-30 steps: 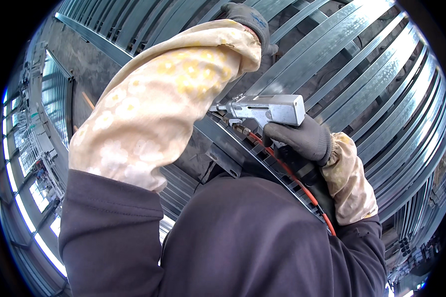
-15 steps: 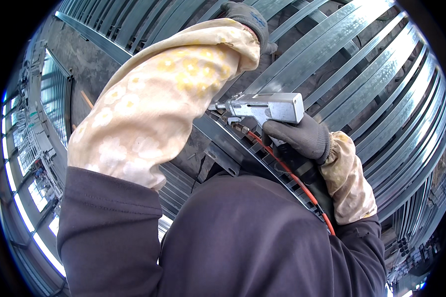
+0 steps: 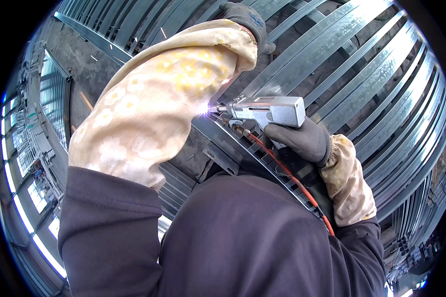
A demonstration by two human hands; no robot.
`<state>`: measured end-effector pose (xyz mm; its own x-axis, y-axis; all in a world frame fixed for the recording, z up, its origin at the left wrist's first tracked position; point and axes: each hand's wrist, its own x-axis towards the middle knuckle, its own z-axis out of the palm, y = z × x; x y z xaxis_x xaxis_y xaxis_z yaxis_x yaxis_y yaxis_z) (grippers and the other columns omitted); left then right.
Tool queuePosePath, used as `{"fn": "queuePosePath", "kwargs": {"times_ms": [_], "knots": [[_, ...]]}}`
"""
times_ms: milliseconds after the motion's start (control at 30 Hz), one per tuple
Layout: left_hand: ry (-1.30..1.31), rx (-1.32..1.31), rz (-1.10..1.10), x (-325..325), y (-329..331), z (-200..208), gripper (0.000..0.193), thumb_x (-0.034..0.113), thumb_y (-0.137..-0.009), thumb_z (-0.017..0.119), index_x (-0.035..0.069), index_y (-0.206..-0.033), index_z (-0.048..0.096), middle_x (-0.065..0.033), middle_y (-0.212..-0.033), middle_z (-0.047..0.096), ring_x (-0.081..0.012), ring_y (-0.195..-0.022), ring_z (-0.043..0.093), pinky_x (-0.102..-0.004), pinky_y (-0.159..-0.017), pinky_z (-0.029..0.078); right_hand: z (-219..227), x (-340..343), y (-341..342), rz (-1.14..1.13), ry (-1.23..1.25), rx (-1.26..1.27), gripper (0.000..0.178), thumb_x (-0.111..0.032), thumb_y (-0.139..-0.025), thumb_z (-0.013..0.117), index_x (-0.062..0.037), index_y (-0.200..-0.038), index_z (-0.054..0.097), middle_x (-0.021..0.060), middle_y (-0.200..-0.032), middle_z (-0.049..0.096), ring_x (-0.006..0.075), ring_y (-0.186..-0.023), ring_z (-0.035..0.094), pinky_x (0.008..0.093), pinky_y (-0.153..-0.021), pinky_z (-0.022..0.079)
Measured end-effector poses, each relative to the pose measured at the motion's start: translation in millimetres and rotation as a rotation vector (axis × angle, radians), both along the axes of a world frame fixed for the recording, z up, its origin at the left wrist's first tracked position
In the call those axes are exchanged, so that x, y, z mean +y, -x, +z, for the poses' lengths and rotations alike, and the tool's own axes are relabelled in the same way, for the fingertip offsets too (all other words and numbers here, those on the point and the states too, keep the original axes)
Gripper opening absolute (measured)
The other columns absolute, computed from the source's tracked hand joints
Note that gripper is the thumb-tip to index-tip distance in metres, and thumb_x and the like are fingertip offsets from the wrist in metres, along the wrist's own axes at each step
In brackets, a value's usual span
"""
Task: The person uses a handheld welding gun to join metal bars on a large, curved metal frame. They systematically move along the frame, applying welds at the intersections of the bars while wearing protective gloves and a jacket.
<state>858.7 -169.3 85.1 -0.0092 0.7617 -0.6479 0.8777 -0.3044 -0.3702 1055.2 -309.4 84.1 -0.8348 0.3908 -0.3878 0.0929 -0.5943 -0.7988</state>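
Note:
A silver pistol-shaped welding gun (image 3: 267,110) is gripped in my right hand (image 3: 302,141), which wears a grey glove. At its nozzle glows a bright violet-white arc (image 3: 206,108), partly hidden behind my left sleeve. An orange hose (image 3: 282,166) runs from under the gun down along my right forearm. My left hand (image 3: 245,22), in a grey glove, is stretched forward over the steel bars at the top. Its fingers are mostly hidden, so their grip does not show. Both forearms wear beige floral sleeve covers (image 3: 134,109).
Long galvanized steel bars (image 3: 327,44) form a slatted frame ahead and to the right. A steel edge rail (image 3: 228,141) runs diagonally below the gun. Sparks fly above the concrete floor (image 3: 91,62) at upper left. Stacked steel panels (image 3: 54,94) stand farther left.
An arc has lit at the gun's nozzle, and sparks now fly to the upper left. The gun has shifted slightly downward. My left hand has hardly moved.

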Motion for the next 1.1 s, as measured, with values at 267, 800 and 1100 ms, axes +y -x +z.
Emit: {"fn": "queuePosePath", "kwargs": {"times_ms": [267,800,1100], "knots": [[0.010,-0.030,-0.022,5.9,-9.0,-8.5,0.079,0.076,-0.086,0.053,0.016,-0.137,0.063,-0.0103,-0.141,0.059,-0.0293,-0.133,0.053,-0.0550,-0.106,0.039,-4.8,-2.5,-8.8,0.011,-0.005,-0.126,0.044,-0.019,-0.097,0.067,-0.0035,-0.136,0.053,0.0032,-0.098,0.067,0.0113,-0.084,0.061,0.0294,-0.072,0.052],[-0.123,-0.042,-0.012,-12.5,1.2,-13.1,0.081,0.079,-0.086,0.052,0.013,-0.132,0.066,-0.0119,-0.130,0.064,-0.0291,-0.124,0.059,-0.0513,-0.098,0.045,3.1,-8.7,-12.9,-0.035,0.027,-0.049,0.048,-0.015,-0.098,0.062,-0.0033,-0.143,0.050,0.0074,-0.104,0.068,0.0148,-0.091,0.066,0.0309,-0.083,0.052],[-0.343,-0.186,0.098,-35.9,0.1,-7.0,0.097,0.081,-0.081,0.057,0.006,-0.142,0.054,-0.0156,-0.138,0.057,-0.0337,-0.132,0.052,-0.0498,-0.103,0.041,40.2,-12.7,-51.4,-0.062,-0.004,-0.132,0.049,-0.018,-0.099,0.064,-0.0006,-0.142,0.050,0.0108,-0.111,0.067,0.0177,-0.094,0.067,0.0340,-0.086,0.054]]}}
